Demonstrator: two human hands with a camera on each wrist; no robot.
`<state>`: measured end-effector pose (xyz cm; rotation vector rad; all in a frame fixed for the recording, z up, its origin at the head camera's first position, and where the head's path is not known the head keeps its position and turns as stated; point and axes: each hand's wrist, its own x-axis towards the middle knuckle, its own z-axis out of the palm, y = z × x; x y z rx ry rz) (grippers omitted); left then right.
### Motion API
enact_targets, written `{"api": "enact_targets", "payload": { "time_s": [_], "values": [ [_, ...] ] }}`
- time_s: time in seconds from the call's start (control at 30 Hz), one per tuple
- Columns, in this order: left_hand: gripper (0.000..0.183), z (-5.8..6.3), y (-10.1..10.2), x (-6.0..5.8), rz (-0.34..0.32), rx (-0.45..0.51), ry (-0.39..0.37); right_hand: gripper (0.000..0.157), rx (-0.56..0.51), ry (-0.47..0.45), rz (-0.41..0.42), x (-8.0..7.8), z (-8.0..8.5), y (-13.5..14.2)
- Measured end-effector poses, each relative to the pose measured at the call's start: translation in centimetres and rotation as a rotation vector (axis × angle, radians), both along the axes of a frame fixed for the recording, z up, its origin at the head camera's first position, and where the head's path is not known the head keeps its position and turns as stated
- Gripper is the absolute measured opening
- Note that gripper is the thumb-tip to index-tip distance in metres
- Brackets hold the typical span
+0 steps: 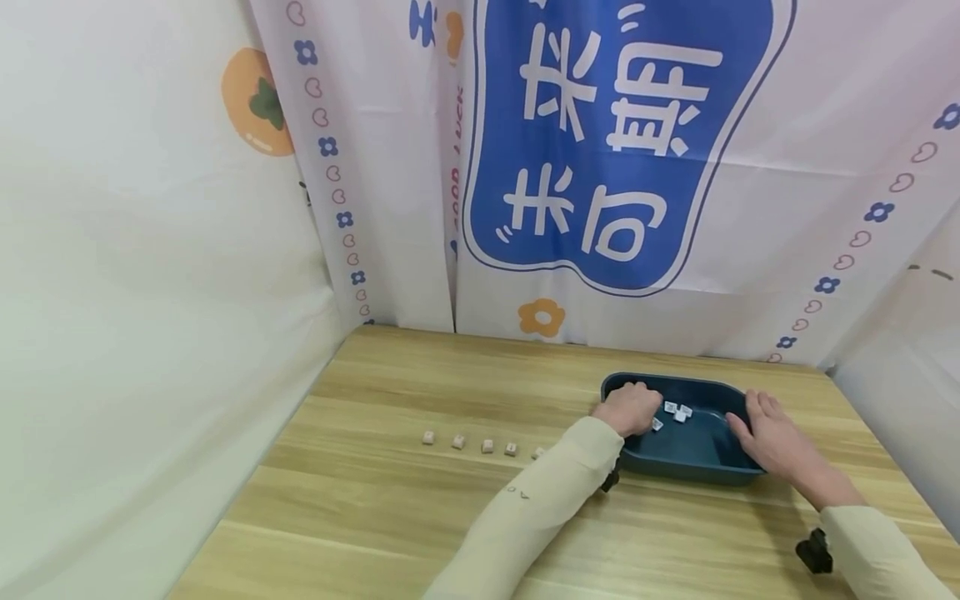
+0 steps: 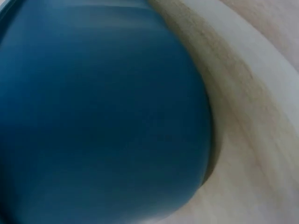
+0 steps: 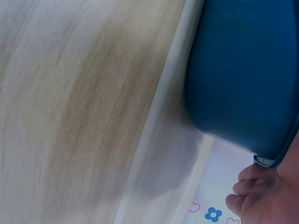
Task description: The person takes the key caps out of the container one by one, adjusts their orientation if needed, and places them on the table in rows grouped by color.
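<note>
While I watch from my remote station, the right hand (image 1: 776, 440) grips the right end of the dark blue tray (image 1: 686, 469), thumb inside the wall and fingers outside. The left hand (image 1: 632, 408) is bent over the tray's left end with its fingers curled, but I cannot tell whether it pinches anything or only holds the rim. I judge the tray, on the right part of the table (image 1: 330, 508), to be light, stiff and smooth, steadiest when held by both end rims. Loose white pieces (image 1: 680, 416) lie on its floor, one just beside the left hand; they look hard, light and unlikely to break, so I would take each by opposite sides with the fingertips. Left of the tray, more small pieces (image 1: 487, 447) form a row, running up to the left sleeve (image 1: 543, 502).
</note>
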<state>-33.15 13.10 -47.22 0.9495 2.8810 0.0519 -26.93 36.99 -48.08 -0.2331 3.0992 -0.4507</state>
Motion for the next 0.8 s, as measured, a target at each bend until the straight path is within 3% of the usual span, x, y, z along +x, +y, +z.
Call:
{"api": "enact_targets", "payload": {
  "time_s": [0.3, 0.57, 0.8],
  "values": [
    [0.015, -0.49, 0.27, -0.3, 0.02, 0.047, -0.017, 0.08, 0.001, 0.002, -0.003, 0.06, 0.15, -0.14],
    [0.023, -0.36, 0.34, -0.07, 0.048, 0.078, -0.075, 0.079, 0.015, 0.009, -0.008, 0.02, 0.13, -0.14],
    [0.025, 0.1, 0.48, 0.02, 0.061, 0.079, -0.076, 0.08, 0.023, 0.004, -0.02, 0.09, 0.28, -0.18]
  ]
}}
